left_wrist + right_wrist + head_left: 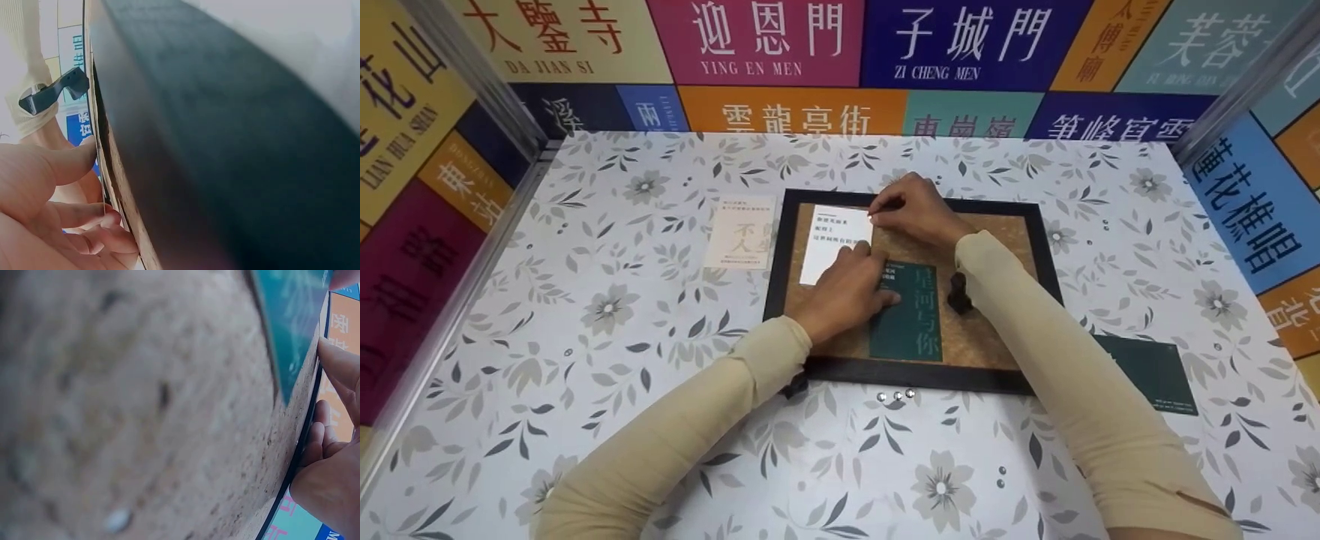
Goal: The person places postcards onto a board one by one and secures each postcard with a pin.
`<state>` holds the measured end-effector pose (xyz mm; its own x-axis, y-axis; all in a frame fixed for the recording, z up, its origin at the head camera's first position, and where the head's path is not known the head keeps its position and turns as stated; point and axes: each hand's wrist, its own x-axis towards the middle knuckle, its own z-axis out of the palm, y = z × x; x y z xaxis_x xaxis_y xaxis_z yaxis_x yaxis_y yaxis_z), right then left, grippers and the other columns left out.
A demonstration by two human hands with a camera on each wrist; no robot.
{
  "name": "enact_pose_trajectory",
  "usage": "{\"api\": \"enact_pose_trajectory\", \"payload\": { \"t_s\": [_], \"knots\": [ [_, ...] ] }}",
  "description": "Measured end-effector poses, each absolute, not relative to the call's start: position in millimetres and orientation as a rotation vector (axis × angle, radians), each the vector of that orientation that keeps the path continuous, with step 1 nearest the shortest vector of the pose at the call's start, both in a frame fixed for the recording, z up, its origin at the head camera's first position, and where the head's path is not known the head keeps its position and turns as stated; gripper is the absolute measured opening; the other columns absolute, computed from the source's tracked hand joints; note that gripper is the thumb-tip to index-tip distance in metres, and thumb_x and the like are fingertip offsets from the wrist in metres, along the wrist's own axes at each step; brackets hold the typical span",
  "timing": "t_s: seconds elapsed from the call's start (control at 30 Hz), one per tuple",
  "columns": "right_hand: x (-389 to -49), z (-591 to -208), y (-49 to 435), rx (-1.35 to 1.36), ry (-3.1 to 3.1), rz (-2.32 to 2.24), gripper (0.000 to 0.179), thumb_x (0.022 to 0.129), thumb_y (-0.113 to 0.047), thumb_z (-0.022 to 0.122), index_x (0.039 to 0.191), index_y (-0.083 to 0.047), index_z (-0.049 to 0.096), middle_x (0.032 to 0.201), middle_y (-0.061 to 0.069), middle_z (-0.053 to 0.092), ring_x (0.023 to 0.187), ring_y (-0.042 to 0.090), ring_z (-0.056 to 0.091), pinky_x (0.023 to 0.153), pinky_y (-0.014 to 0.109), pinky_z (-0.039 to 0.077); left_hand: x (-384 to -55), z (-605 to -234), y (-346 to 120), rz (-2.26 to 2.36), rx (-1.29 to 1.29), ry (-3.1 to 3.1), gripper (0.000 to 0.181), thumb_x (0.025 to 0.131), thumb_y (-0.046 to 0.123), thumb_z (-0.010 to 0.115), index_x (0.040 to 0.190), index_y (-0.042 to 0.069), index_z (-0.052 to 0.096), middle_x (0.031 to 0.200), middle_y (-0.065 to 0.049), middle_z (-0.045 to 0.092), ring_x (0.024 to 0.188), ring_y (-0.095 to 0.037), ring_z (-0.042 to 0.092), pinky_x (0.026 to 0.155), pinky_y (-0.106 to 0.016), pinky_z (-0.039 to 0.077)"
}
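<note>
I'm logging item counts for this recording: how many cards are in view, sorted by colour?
Dark green cards: 2 (one card on the framed corkboard, one card on the table)
White card: 1, on the corkboard
Pale cream card: 1, on the table
Total: 4

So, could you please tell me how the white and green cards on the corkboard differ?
The white card has dark print in rows; the green card has large characters running down it. The white card lies farther away, the green card nearer. Both are partly covered by the left hand.
</note>
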<state>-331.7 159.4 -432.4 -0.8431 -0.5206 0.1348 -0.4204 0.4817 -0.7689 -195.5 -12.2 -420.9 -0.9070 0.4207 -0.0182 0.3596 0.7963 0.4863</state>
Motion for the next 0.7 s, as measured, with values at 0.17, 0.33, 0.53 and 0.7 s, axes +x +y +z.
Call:
{"api": "enact_pose_trajectory", "payload": {
  "t_s": [0.17,0.33,0.53,0.7],
  "knots": [
    [-331,-432,161,-0.853,2.581,-1.313,0.012,0.100,0.002,0.076,0.109,0.005,0.084,0.112,0.020,0.078,0.107,0.029,0.068,0.093,0.026,0.050,-193,-421,-10,0.689,0.642,2.864,0.050,0.105,0.034,0.078,0.139,0.000,0.065,0.130,-0.018,0.060,0.110,-0.034,0.057,0.090,-0.046,0.056],
    [-330,-432,161,-0.895,2.592,-1.294,0.012,0.100,0.002,0.075,0.108,0.005,0.084,0.110,0.021,0.078,0.106,0.033,0.070,0.093,0.029,0.051,-193,-421,-9,0.656,0.632,2.877,0.052,0.105,0.032,0.078,0.142,-0.001,0.063,0.127,-0.019,0.059,0.109,-0.035,0.056,0.089,-0.047,0.056],
    [-332,-432,160,-0.895,2.609,-1.284,0.012,0.099,0.004,0.076,0.107,0.005,0.085,0.108,0.020,0.080,0.102,0.029,0.071,0.089,0.023,0.051,-205,-442,-9,0.652,0.632,2.904,0.049,0.103,0.033,0.081,0.135,-0.001,0.067,0.123,-0.019,0.057,0.105,-0.033,0.055,0.086,-0.047,0.056],
    [-332,-433,161,-0.893,2.612,-1.296,0.012,0.097,0.005,0.076,0.106,0.005,0.085,0.108,0.021,0.080,0.104,0.030,0.071,0.090,0.024,0.050,-207,-449,-9,0.686,0.634,2.912,0.044,0.101,0.033,0.083,0.130,0.003,0.069,0.120,-0.016,0.056,0.104,-0.033,0.054,0.085,-0.048,0.055]
  ]
}}
